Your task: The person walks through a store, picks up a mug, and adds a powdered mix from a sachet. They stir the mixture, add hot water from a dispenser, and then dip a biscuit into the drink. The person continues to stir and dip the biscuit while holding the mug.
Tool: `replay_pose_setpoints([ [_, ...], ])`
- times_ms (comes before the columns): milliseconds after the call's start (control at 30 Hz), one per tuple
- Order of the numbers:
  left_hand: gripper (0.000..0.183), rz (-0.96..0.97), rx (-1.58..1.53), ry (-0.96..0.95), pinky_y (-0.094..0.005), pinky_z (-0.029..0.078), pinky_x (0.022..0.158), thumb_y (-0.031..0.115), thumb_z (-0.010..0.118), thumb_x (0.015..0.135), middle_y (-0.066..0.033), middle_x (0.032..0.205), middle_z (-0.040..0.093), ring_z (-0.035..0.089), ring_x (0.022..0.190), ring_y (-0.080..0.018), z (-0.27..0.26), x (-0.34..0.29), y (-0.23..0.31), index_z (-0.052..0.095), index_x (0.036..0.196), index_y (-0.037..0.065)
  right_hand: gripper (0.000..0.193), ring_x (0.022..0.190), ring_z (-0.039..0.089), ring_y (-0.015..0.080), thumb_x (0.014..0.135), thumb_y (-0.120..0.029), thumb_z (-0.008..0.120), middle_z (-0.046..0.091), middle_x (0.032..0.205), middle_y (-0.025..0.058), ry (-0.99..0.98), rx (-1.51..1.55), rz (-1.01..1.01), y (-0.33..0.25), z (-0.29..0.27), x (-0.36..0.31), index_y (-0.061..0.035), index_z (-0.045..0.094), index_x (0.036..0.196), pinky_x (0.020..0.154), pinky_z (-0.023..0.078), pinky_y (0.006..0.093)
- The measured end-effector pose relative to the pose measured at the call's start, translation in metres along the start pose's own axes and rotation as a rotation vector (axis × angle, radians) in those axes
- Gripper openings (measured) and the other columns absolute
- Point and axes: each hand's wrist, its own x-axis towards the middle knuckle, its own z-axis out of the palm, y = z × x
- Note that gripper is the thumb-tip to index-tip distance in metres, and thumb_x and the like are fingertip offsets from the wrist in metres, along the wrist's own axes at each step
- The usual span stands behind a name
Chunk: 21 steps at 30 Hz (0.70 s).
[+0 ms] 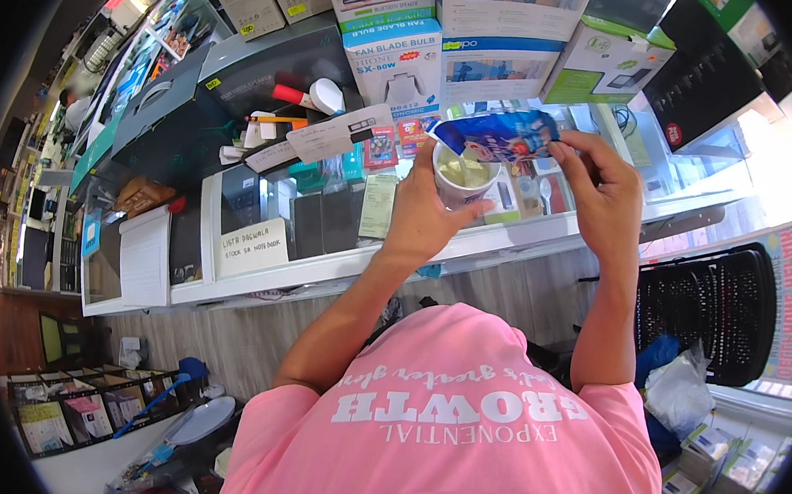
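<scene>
My left hand (424,210) is wrapped round a white cup (464,195) at the glass counter's near edge. Something pale, yellowish-white, shows inside the cup, along with what looks like a thin light stick or handle. Between the thumb and fingers of my right hand (598,180) is the right end of a blue printed sachet (509,136). The sachet lies almost level across the cup's far rim, its white-edged left end close to my left fingers. Whether anything is coming out of it I cannot tell.
Product boxes (395,68) line the counter's back. Left of the cup are a paper slip (379,206), a handwritten card (254,246) and a notebook (145,257). A red-capped marker (293,97) lies farther back. A black mesh chair (708,310) stands at right.
</scene>
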Motion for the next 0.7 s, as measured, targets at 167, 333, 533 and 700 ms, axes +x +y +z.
replay_pose_setpoints([
  [167, 0.093, 0.024, 0.000, 0.065, -0.0425, 0.049, 0.104, 0.022, 0.092, 0.070, -0.0232, 0.128, 0.064, 0.064, 0.122, -0.0346, 0.010, 0.000, 0.011, 0.043, 0.144, -0.006, 0.020, 0.058, 0.044, 0.0074, 0.094, -0.017, 0.075, 0.057, 0.063, 0.0024, -0.017, 0.044, -0.046, 0.012, -0.007, 0.008, -0.0007, 0.075, 0.106, 0.053, 0.036, 0.0282],
  [333, 0.093, 0.043, 0.104, 0.124, -0.0383, 0.048, 0.106, 0.020, 0.091, 0.072, -0.0177, 0.133, 0.064, 0.063, 0.123, -0.0280, 0.014, -0.013, 0.008, 0.041, 0.147, -0.002, 0.024, 0.059, 0.042, 0.0059, 0.096, -0.021, 0.075, 0.055, 0.064, -0.0015, -0.155, 0.157, 0.016, 0.034, -0.009, 0.022, 0.0005, 0.074, 0.105, 0.055, 0.035, 0.0270],
  [533, 0.093, -0.024, -0.059, 0.227, -0.0375, 0.046, 0.107, 0.021, 0.092, 0.073, -0.0160, 0.133, 0.062, 0.061, 0.125, -0.0248, 0.005, -0.033, 0.025, 0.041, 0.148, 0.001, 0.021, 0.060, 0.039, 0.0020, 0.098, -0.023, 0.072, 0.045, 0.067, -0.0081, -0.277, 0.810, 0.361, 0.076, 0.022, 0.016, -0.0020, 0.068, 0.103, 0.053, 0.028, 0.0239],
  [700, 0.091, -0.074, 0.024, 0.364, -0.0376, 0.045, 0.107, 0.018, 0.091, 0.074, -0.0130, 0.135, 0.059, 0.058, 0.126, -0.0231, -0.023, -0.071, 0.032, 0.041, 0.149, 0.004, 0.014, 0.057, 0.031, 0.0054, 0.106, -0.017, 0.058, 0.033, 0.064, -0.0077, -0.581, 1.495, 0.601, 0.062, 0.066, -0.010, -0.0084, 0.057, 0.095, 0.050, 0.027, 0.0231],
])
